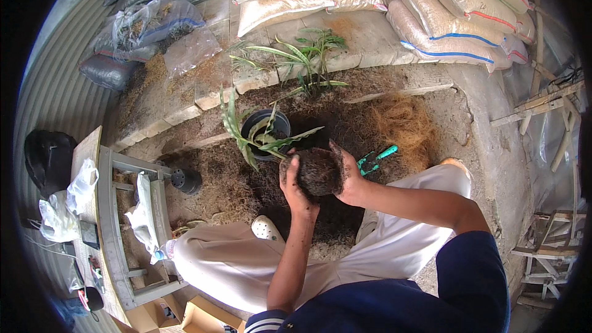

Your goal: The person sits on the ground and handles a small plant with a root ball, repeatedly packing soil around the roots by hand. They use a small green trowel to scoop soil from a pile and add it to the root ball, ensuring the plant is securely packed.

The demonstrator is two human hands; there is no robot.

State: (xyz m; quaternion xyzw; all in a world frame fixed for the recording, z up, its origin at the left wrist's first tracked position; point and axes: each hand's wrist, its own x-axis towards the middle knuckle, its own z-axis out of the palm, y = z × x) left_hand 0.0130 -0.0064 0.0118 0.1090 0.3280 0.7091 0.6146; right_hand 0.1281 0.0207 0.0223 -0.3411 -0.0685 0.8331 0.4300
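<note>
Between my two hands is the root ball (319,172) of a plant, dark and packed with soil. My left hand (296,189) grips its left side with the thumb on top. Pressed to its right side is my right hand (350,175). The plant's long green leaves (238,125) tilt away to the left, over a dark plastic pot (265,119). Soil shows inside that pot. Dark loose soil (340,222) covers the ground beneath my hands. Right of my right hand, a green-handled hand tool (377,159) lies on the soil, its head dirty.
Brown coir fibre (400,125) is heaped at the right. More plants (310,62) stand beyond the pot, before a concrete ledge (286,67) with stacked filled sacks (286,9). A small black pot (186,180) lies tipped beside a grey frame (118,231) and table (88,194) at left.
</note>
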